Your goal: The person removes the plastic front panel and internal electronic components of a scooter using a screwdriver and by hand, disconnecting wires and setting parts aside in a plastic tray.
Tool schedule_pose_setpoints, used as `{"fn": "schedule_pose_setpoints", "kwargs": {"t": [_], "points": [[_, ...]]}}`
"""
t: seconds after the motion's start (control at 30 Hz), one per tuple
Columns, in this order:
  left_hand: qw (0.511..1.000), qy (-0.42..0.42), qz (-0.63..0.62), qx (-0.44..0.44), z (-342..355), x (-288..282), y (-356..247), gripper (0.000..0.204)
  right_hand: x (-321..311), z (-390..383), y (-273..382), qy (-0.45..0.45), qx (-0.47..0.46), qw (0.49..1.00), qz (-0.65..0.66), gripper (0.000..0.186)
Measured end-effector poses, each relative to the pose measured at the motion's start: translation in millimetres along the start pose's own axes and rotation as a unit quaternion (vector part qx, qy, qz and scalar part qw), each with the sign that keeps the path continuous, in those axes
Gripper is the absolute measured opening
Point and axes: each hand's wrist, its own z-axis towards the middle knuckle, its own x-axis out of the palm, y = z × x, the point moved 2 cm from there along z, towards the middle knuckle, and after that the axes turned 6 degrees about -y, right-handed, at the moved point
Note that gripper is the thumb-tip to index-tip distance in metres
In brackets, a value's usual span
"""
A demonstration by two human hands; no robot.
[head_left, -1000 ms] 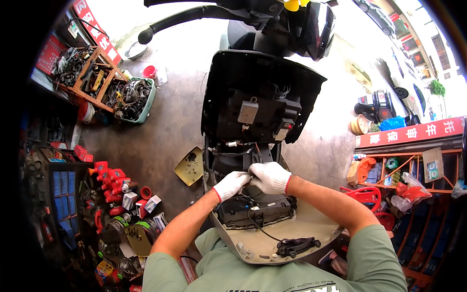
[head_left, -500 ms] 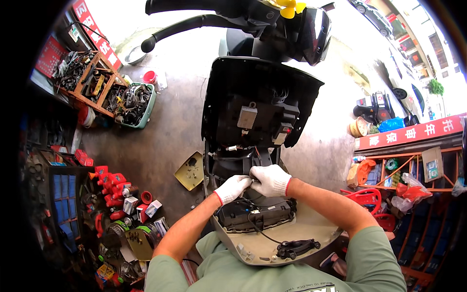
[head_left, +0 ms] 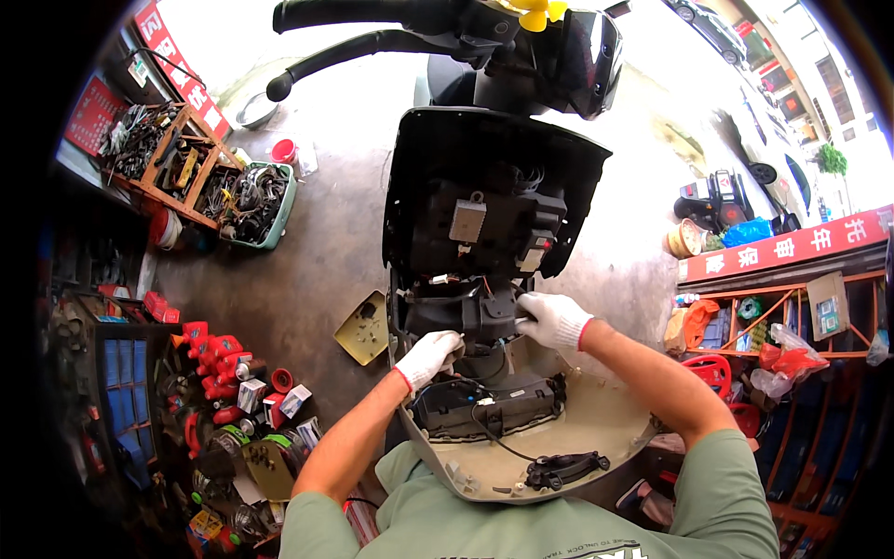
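Observation:
Both my hands wear white knit gloves with red cuffs. My left hand point(head_left: 431, 359) is closed, its fingers curled at the near left of the scooter's black front frame point(head_left: 466, 315), above some wiring; what it grips is hidden. Further right, my right hand point(head_left: 556, 321) is closed, its fingertips at the right edge of that frame; I cannot make out what they hold. Below the hands lies a beige front panel point(head_left: 596, 396), inner side up. It carries a long black lamp-like housing point(head_left: 494, 407) and a cable running to a black bracket-like part point(head_left: 566, 470).
Beyond my hands rises a black inner shield point(head_left: 419, 186) with a grey metal box point(head_left: 467, 222), and above it the handlebar point(head_left: 372, 42). A tan parts tray point(head_left: 352, 337) sits on the floor. Red bottles point(head_left: 216, 352) crowd the left; orange shelving point(head_left: 754, 349) stands right.
My hands were together at the centre and have come apart. The right moved right and away from me to the frame's edge; the left shifted slightly left.

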Motion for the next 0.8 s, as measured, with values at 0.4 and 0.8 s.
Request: {"fn": "schedule_pose_setpoints", "kwargs": {"t": [0.4, 0.8], "points": [[0.997, -0.046, 0.036, 0.057, -32, -35, -5, 0.030, -100, -130, 117, 0.356, -0.059, 0.903, 0.231, 0.049], [0.909, -0.364, -0.183, -0.092, -59, -79, 138, 0.043, -84, -186, 134, 0.156, -0.102, 0.982, 0.035, 0.048]]}}
